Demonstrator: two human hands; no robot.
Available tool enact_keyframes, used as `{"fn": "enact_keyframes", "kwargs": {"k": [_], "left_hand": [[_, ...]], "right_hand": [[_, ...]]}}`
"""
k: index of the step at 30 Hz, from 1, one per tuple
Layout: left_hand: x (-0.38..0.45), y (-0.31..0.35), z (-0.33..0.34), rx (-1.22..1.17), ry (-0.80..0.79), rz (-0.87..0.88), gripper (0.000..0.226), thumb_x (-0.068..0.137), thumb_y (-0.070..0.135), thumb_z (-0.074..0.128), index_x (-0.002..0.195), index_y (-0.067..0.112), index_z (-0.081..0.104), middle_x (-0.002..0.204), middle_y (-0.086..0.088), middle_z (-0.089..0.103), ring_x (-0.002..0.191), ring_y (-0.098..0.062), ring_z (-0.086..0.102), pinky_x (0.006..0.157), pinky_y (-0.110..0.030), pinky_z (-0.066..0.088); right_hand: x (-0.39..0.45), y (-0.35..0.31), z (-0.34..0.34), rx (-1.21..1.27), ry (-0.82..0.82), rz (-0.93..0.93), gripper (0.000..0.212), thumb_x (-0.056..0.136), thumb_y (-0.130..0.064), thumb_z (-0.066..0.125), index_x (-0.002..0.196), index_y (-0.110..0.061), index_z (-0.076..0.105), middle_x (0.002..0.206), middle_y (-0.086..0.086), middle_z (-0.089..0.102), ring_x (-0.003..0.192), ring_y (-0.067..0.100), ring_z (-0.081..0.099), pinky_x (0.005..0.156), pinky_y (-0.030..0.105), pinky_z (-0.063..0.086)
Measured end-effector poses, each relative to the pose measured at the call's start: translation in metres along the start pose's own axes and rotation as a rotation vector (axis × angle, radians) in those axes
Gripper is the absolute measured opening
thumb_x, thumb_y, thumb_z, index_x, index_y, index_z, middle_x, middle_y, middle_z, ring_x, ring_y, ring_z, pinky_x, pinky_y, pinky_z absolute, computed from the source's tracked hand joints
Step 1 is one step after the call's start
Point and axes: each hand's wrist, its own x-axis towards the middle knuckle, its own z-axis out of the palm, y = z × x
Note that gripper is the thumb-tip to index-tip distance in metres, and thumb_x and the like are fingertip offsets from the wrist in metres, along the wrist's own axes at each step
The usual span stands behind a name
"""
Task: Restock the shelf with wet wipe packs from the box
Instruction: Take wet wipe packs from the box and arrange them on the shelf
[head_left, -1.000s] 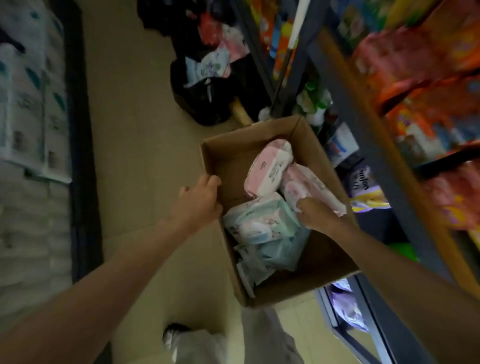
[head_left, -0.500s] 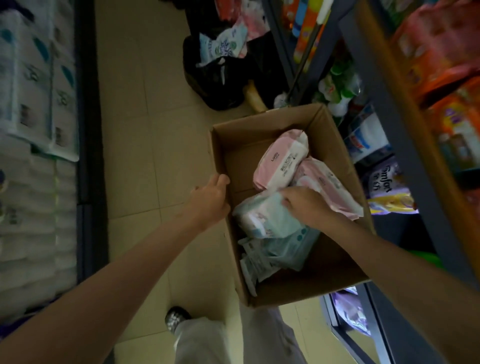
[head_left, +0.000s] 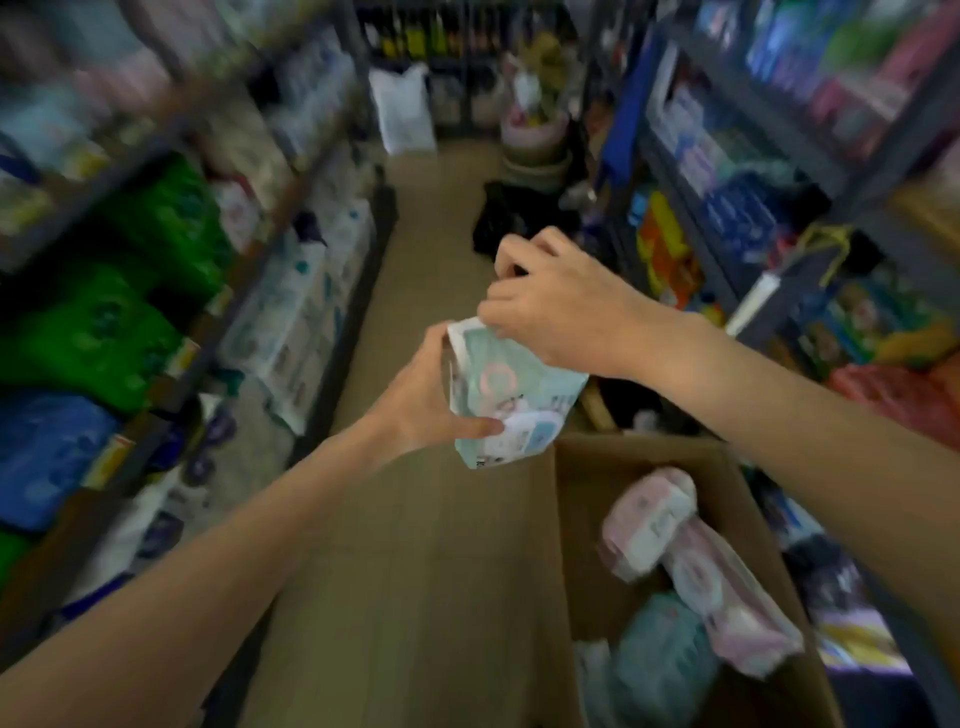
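Observation:
A pale green wet wipe pack (head_left: 511, 395) hangs in the air above the aisle floor, held between both hands. My left hand (head_left: 423, 402) grips its left side, thumb across the lower front. My right hand (head_left: 556, 306) pinches its top edge from above. Below and to the right stands the open cardboard box (head_left: 576, 519), with pink packs (head_left: 691, 561) and a green pack (head_left: 660, 660) still inside. The view is blurred.
Stocked shelves line both sides of a narrow aisle: green and blue packages (head_left: 104, 332) and white packs on the left, boxes and bottles (head_left: 727, 171) on the right. A black bag (head_left: 509, 218) and a white bag (head_left: 402, 111) sit on the floor further down.
My right hand has lifted a green pack out of the box. My left hand has left the box rim and taken hold of the pack. The view has swung up along the aisle.

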Motion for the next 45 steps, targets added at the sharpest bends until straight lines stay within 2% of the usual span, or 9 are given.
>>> {"fn": "enact_keyframes", "kwargs": {"k": [7,12,17,22,31,35,37,42,45], "left_hand": [[-0.090,0.083,-0.209,-0.221,0.475,0.135,0.083,0.068,0.014,0.081,0.131,0.020,0.027,0.116,0.018,0.048,0.114,-0.011,0.055,0.087,-0.028,0.054],[-0.174,0.126,-0.330,-0.470,0.758,0.256,0.080,0.058,0.032,0.083,0.125,0.024,0.041,0.126,-0.002,0.058,0.108,-0.023,0.063,0.069,-0.040,0.058],[-0.270,0.138,-0.400,-0.693,0.945,0.293,0.058,0.068,0.034,0.078,0.118,0.023,0.051,0.115,-0.004,0.065,0.100,-0.031,0.066,0.078,-0.052,0.056],[-0.374,0.127,-0.445,-0.692,1.240,0.319,0.082,0.056,0.038,0.077,0.129,0.026,0.042,0.122,-0.004,0.061,0.102,-0.030,0.064,0.067,-0.045,0.058],[-0.507,0.146,-0.486,-0.313,1.471,0.299,0.080,0.062,0.028,0.080,0.132,0.019,0.042,0.117,-0.004,0.063,0.104,-0.025,0.064,0.074,-0.037,0.058],[-0.551,0.154,-0.495,-0.250,1.677,0.290,0.043,0.082,0.017,0.065,0.122,0.016,0.049,0.103,-0.004,0.065,0.093,-0.020,0.063,0.076,-0.034,0.056],[-0.562,0.153,-0.497,-0.222,1.725,0.294,0.058,0.078,0.016,0.066,0.130,0.017,0.040,0.107,-0.007,0.063,0.094,-0.023,0.063,0.081,-0.037,0.054],[-0.573,0.149,-0.508,-0.160,1.599,0.054,0.072,0.064,0.023,0.070,0.131,0.017,0.044,0.119,-0.011,0.062,0.092,-0.022,0.068,0.065,-0.029,0.060],[-0.561,0.142,-0.518,-0.107,1.508,-0.105,0.084,0.047,0.032,0.083,0.124,0.020,0.049,0.113,-0.008,0.067,0.092,-0.025,0.068,0.064,-0.034,0.058]], "right_hand": [[0.215,-0.046,-0.156,-0.068,0.372,-0.052,0.004,0.083,-0.009,0.060,0.080,-0.010,0.062,0.078,0.004,0.062,0.105,0.022,0.037,0.090,0.041,0.024],[0.348,-0.138,-0.268,0.066,0.615,-0.031,0.013,0.087,-0.016,0.054,0.095,-0.018,0.064,0.103,0.002,0.064,0.119,0.024,0.044,0.095,0.038,0.016],[0.390,-0.199,-0.323,0.537,0.739,0.000,0.072,0.077,-0.051,0.062,0.136,-0.019,0.034,0.135,0.004,0.039,0.126,0.022,0.037,0.103,0.043,0.030],[0.417,-0.264,-0.280,0.580,0.271,-0.005,0.125,0.062,-0.060,0.074,0.148,-0.023,-0.009,0.149,0.005,0.018,0.134,0.029,0.027,0.100,0.046,0.038],[0.503,-0.382,-0.291,0.905,0.697,-0.218,0.099,0.059,-0.044,0.081,0.138,-0.015,0.027,0.131,0.006,0.037,0.119,0.025,0.033,0.073,0.038,0.047],[0.528,-0.405,-0.315,0.846,0.895,-0.355,0.087,0.063,-0.041,0.078,0.134,-0.011,0.039,0.128,0.011,0.044,0.116,0.024,0.028,0.059,0.029,0.043],[0.540,-0.411,-0.320,0.840,0.916,-0.415,0.085,0.064,-0.042,0.077,0.134,-0.011,0.039,0.129,0.012,0.045,0.117,0.028,0.031,0.056,0.026,0.040],[0.566,-0.407,-0.312,0.770,1.030,-0.431,0.074,0.066,-0.038,0.073,0.126,-0.016,0.036,0.124,0.008,0.047,0.114,0.021,0.028,0.043,0.011,0.030],[0.580,-0.398,-0.296,0.688,1.128,-0.426,0.070,0.067,-0.034,0.072,0.125,-0.017,0.036,0.125,0.004,0.036,0.119,0.025,0.029,0.043,0.022,0.047]]}}
